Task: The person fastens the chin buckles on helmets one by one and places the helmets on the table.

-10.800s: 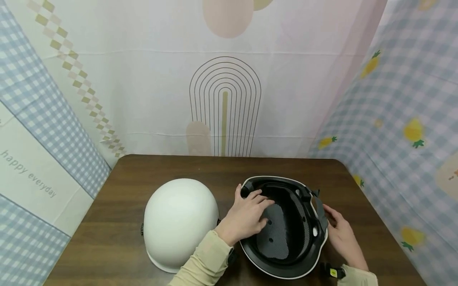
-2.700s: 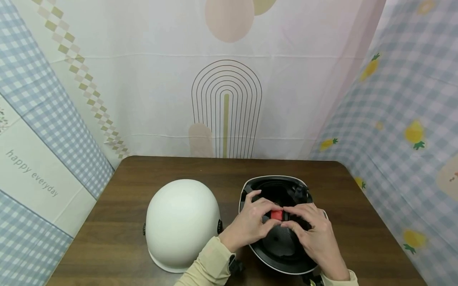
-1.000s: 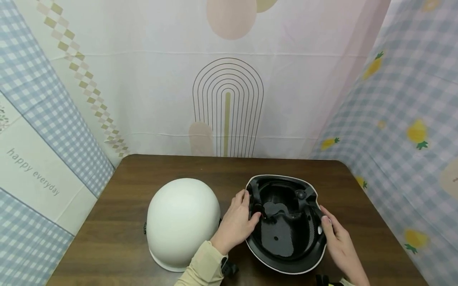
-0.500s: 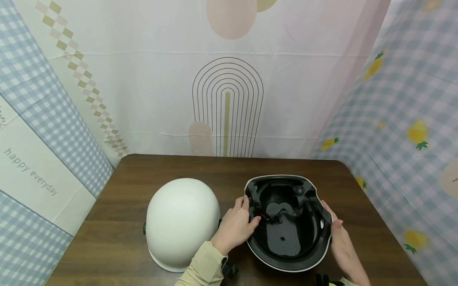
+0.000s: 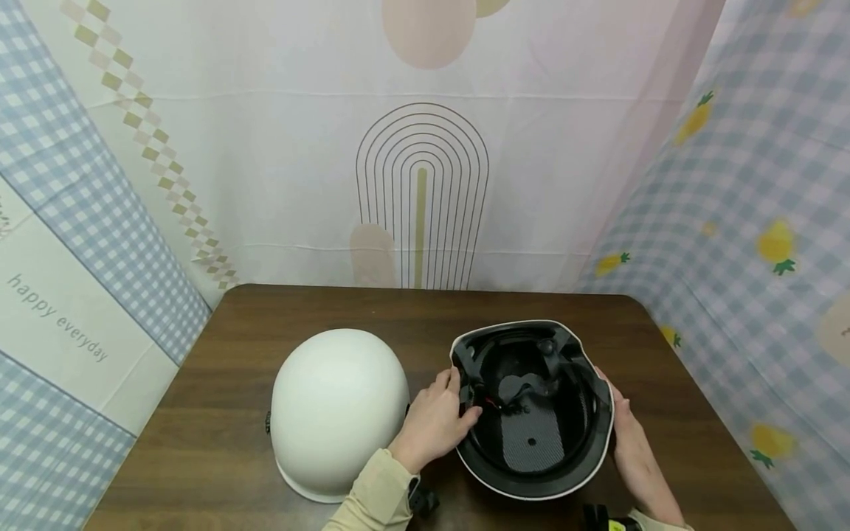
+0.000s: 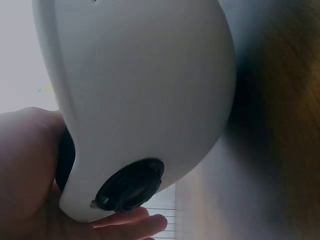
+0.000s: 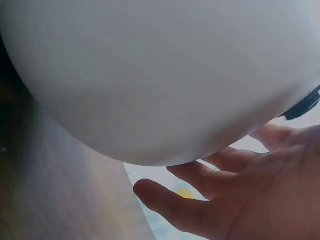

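An upturned white helmet (image 5: 531, 485) with a black lining sits on the right half of the table, its inside facing up. My left hand (image 5: 434, 424) grips its left rim, thumb over the inner edge and fingers outside. In the left wrist view those fingers pass behind the white shell (image 6: 145, 85) near a round black knob (image 6: 131, 185). Against the right side rests my right hand (image 5: 634, 446); in the right wrist view its fingers (image 7: 200, 177) extend along the curved shell. A dark strap with a bit of red (image 5: 491, 402) lies inside the helmet.
A second white helmet (image 5: 340, 413), dome up, stands to the left, close to my left forearm. Both helmets are on a brown wooden table (image 5: 239, 369). A white printed cloth (image 5: 285, 184) hangs behind, with checked cloths (image 5: 717, 243) at the sides.
Earlier both hands pinched a red-and-black buckle over the helmet; they then parted to its two sides. Over the last second the helmet has turned and tilted slightly between them.
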### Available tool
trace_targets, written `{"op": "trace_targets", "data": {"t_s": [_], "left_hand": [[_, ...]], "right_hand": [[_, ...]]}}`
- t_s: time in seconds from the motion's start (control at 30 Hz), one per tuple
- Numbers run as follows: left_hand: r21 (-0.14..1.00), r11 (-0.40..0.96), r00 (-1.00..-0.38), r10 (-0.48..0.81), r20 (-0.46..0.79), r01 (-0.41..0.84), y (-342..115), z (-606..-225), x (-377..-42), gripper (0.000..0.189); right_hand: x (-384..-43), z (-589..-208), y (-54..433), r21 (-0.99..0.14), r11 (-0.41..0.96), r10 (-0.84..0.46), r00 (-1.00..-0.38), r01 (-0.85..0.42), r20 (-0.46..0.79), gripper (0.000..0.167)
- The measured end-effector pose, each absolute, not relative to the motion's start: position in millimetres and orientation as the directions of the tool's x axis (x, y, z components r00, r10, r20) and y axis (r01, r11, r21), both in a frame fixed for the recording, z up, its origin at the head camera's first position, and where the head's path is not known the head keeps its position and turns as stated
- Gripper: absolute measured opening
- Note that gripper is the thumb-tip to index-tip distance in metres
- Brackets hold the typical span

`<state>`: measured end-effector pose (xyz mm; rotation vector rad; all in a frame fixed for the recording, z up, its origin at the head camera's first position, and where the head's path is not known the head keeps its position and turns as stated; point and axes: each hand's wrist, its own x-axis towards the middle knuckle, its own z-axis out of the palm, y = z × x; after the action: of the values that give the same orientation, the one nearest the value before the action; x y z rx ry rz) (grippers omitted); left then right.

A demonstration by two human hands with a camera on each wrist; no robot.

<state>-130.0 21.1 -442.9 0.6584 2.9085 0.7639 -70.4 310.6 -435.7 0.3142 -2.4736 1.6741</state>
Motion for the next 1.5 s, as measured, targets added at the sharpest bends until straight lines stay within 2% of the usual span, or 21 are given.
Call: {"op": "trace_targets", "data": {"t_s": [0.23, 0.47, 0.73, 0.93, 1.1, 1.33, 1.5], "left_hand": [[0.461, 0.803, -0.906, 0.424, 0.003, 0.377, 21.0, -448.7, -128.0, 0.074], [0.460, 0.802, -0.908, 0.418, 0.026, 0.382, 19.7, -448.3, -128.6, 0.055], [0.409, 0.801, -0.891, 0.448, 0.074, 0.437, 16.6, -443.4, -125.0, 0.050], [0.493, 0.779, -0.909, 0.410, 0.068, 0.388, 16.1, -434.7, -122.9, 0.042], [0.555, 0.760, -0.923, 0.382, 0.037, 0.337, 16.8, -432.6, -123.1, 0.038], [0.551, 0.758, -0.913, 0.407, 0.018, 0.349, 19.1, -435.5, -122.5, 0.040], [0.550, 0.752, -0.904, 0.426, 0.015, 0.364, 20.2, -437.7, -123.2, 0.040]], "right_hand": [[-70.2, -437.4, 310.0, -0.897, 0.369, -0.080, -0.970, -0.242, 0.228, 0.048], [-70.6, -438.6, 309.9, -0.899, 0.374, -0.073, -0.973, -0.229, 0.218, 0.049], [-69.3, -438.8, 308.5, -0.906, 0.353, -0.066, -0.972, -0.232, 0.223, 0.049], [-70.0, -433.4, 303.0, -0.921, 0.333, -0.051, -0.979, -0.204, 0.198, 0.048], [-69.9, -429.1, 301.5, -0.916, 0.368, -0.048, -0.987, -0.159, 0.153, 0.048], [-71.6, -426.6, 297.9, -0.895, 0.375, -0.110, -0.970, -0.243, 0.217, 0.048], [-73.5, -424.2, 294.0, -0.888, 0.397, -0.097, -0.973, -0.231, 0.210, 0.048]]}}
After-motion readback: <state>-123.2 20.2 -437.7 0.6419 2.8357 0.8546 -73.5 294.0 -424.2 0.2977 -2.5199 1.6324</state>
